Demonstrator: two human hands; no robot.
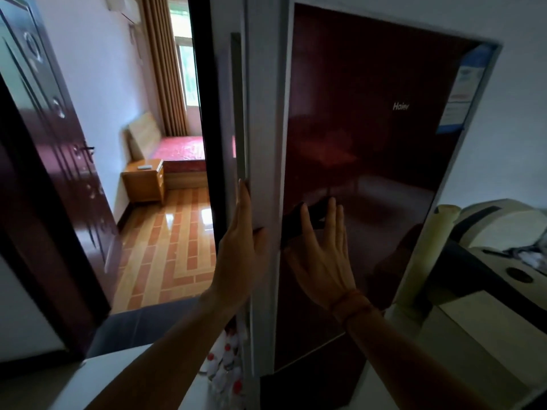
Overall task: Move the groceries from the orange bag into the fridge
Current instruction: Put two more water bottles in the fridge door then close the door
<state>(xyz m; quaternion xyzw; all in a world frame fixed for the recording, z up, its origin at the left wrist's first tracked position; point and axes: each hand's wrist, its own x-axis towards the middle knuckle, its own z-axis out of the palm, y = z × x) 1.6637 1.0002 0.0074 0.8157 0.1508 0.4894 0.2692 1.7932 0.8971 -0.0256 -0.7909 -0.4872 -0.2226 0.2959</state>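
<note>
- Fridge (pixel 370 161): dark red glossy door fills the centre and right of the view; pale grey frame around it. Brand lettering sits upper right on the door, with a blue-and-white label (pixel 461 93) at the top right corner.
- Left hand (pixel 242 247): fingers straight and held together, flat against the fridge's pale left side edge, fingertips pointing up. Holds nothing.
- Right hand (pixel 322 255): fingers spread and extended, palm facing the red door front, just beside the left edge. Whether the palm touches the door, I cannot tell. Holds nothing; an orange band circles the wrist.
- Both hands sit at the lower-middle height of the door, one on either side of its left corner.
- Orange bag: not identifiable in this view.
- Left of the fridge: an open doorway onto a room with a bed (pixel 180 152) and a wooden nightstand (pixel 143 180).
</note>
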